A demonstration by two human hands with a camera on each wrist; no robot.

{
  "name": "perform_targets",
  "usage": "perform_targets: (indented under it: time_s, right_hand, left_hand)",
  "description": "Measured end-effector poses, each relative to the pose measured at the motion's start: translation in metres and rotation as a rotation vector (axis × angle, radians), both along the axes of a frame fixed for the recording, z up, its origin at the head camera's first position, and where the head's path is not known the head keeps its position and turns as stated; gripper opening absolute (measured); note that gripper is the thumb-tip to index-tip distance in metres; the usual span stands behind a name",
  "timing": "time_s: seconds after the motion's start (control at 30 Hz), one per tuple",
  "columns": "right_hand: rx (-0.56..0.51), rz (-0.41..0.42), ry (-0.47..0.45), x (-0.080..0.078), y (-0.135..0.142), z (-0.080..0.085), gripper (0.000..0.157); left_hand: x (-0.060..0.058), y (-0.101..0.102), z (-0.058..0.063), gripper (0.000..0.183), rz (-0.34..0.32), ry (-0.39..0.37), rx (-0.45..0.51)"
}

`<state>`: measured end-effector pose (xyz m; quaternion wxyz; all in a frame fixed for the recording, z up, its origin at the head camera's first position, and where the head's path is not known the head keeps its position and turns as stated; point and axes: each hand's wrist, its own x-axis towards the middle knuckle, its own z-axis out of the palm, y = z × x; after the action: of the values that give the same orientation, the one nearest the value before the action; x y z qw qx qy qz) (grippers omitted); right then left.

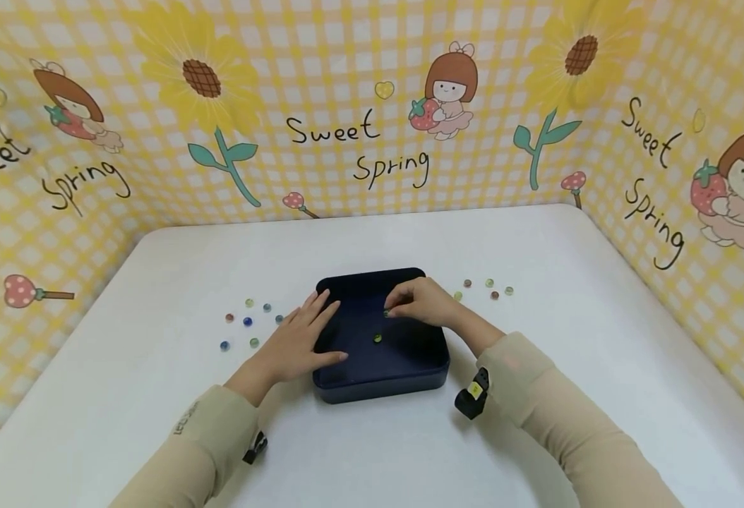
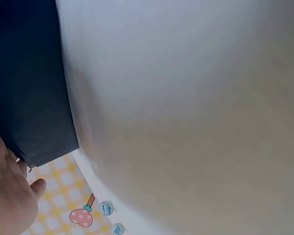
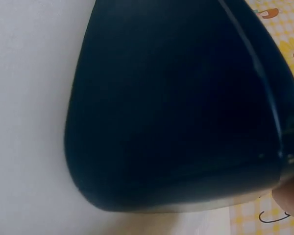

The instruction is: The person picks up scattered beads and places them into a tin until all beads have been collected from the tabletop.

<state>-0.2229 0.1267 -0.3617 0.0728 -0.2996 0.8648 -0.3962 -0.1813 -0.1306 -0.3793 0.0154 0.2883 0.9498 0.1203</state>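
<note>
A dark blue rectangular tray [image 1: 381, 387] stands on the white table. My left hand [image 1: 292, 344] lies over its left rim, fingers spread and straight, the thumb reaching inside. In the left wrist view, that hand [image 2: 12, 198] is beside the tray's outer wall [image 2: 34, 93]. Above the inside of the tray, my right hand [image 1: 419, 302] pinches a small greenish glass marble [image 1: 386, 312] between thumb and fingertips. A yellow-green marble [image 1: 377, 339] sits on the tray floor. The right wrist view is mostly filled by the tray [image 3: 171, 107], with a bit of the hand [image 3: 290, 197] at the edge.
Left of the tray, several loose marbles are scattered, among them a deep blue marble [image 1: 248, 322]. Several more lie to the right, including a reddish marble [image 1: 495, 295]. Yellow checked cloth walls [image 1: 346, 70] enclose the table [image 1: 232, 254] at the back and sides.
</note>
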Motion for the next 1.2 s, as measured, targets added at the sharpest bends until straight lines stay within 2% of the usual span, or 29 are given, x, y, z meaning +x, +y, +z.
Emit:
perform_targets:
  time_s: [0.23, 0.4, 0.67, 0.8, 1.2]
  right_hand:
    - [0.077, 0.059, 0.007, -0.003, -0.006, 0.002, 0.009]
    - [0.170, 0.063, 0.015, -0.004, -0.012, 0.002, 0.006]
    - [0.350, 0.108, 0.096, -0.003, -0.020, 0.002, 0.005]
    - [0.420, 0.104, 0.119, -0.003, -0.021, 0.001, 0.007]
    - [0.477, 0.103, 0.135, 0.000, -0.025, -0.002, 0.007]
  left_hand:
    - [-0.001, 0.000, 0.000, 0.087, 0.010, 0.002, -0.023]
    - [-0.001, -0.001, 0.001, 0.086, -0.007, 0.011, -0.011]
    - [-0.002, -0.001, -0.001, 0.087, -0.018, 0.027, 0.013]
    - [-0.003, -0.001, -0.002, 0.086, -0.023, 0.043, 0.029]
    - [-0.001, 0.000, 0.000, 0.087, 0.000, -0.004, -0.013]
